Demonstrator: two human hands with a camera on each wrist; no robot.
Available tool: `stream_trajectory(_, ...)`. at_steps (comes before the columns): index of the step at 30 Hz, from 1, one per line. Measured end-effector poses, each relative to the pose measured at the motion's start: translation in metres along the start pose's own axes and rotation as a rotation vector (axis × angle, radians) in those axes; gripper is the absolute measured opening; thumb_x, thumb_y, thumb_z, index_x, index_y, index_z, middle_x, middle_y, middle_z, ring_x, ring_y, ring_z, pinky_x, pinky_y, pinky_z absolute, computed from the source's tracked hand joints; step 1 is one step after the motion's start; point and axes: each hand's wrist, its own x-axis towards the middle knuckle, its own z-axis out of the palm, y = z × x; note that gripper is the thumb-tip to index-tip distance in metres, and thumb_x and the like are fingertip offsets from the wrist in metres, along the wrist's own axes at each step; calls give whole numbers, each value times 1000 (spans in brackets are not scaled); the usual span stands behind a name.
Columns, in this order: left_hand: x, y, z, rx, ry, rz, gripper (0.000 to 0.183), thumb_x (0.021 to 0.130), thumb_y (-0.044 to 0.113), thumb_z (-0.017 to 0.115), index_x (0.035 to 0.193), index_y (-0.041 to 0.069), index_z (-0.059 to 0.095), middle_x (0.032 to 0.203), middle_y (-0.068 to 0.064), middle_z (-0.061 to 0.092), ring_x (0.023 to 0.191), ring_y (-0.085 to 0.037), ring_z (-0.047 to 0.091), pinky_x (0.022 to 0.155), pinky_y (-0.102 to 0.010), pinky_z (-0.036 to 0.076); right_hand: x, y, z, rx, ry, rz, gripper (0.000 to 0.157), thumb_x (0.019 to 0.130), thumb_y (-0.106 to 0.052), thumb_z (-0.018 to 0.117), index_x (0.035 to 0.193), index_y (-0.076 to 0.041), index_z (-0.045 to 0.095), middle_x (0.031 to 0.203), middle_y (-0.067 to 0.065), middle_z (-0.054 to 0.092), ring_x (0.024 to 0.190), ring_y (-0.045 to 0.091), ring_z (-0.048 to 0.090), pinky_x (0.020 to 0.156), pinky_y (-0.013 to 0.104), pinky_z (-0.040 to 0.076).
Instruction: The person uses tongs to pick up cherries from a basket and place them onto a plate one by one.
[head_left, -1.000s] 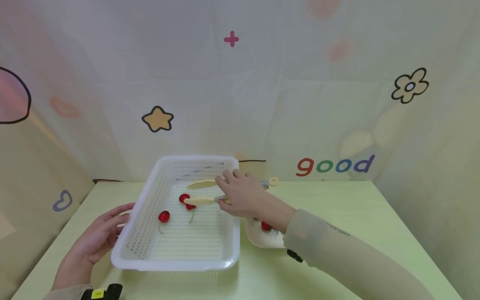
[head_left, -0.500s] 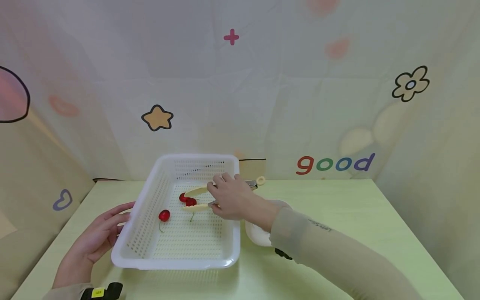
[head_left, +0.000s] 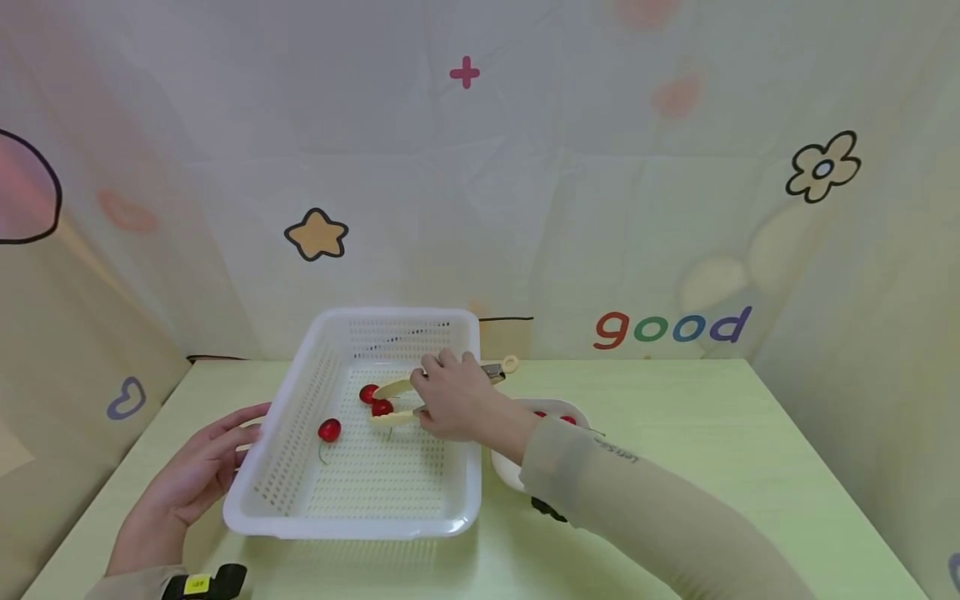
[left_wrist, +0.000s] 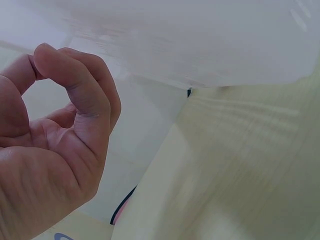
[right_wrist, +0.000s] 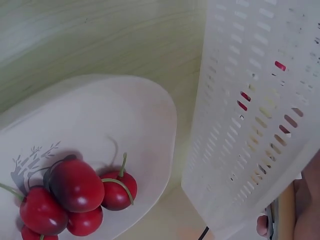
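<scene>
My right hand (head_left: 456,396) grips a pair of tongs (head_left: 492,372) with cream tips and a metal body, reaching over the right side of a white perforated basket (head_left: 352,529). The tong tips stand on either side of a red cherry (head_left: 382,407). Touching that one is another cherry (head_left: 368,393), and a third cherry (head_left: 329,430) with a green stem lies farther left on the basket floor. My left hand (head_left: 197,467) rests its loosely bent fingers against the basket's left side, near the rim. In the left wrist view, those bent fingers (left_wrist: 90,95) show below the basket wall (left_wrist: 200,45).
Right of the basket, partly under my right forearm, sits a white dish (right_wrist: 125,100) with several cherries (right_wrist: 77,185). Both stand on a pale green table (head_left: 675,467). A printed curtain (head_left: 525,208) hangs behind.
My right hand has moved left with the tongs, and their tips have come down and closed in from wide apart to both sides of a cherry. My left hand and the basket stay put.
</scene>
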Motion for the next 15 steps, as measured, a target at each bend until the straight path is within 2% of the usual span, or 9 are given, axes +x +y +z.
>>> stream_trajectory(15, 0, 0, 0, 5, 26, -19, 31, 111, 13, 47, 125, 31, 66, 117, 1, 73, 98, -21, 73, 81, -39, 60, 4, -3, 3, -9, -35, -9, 47, 103, -51, 53, 133, -16, 61, 116, 2, 59, 99, 21, 52, 80, 38, 48)
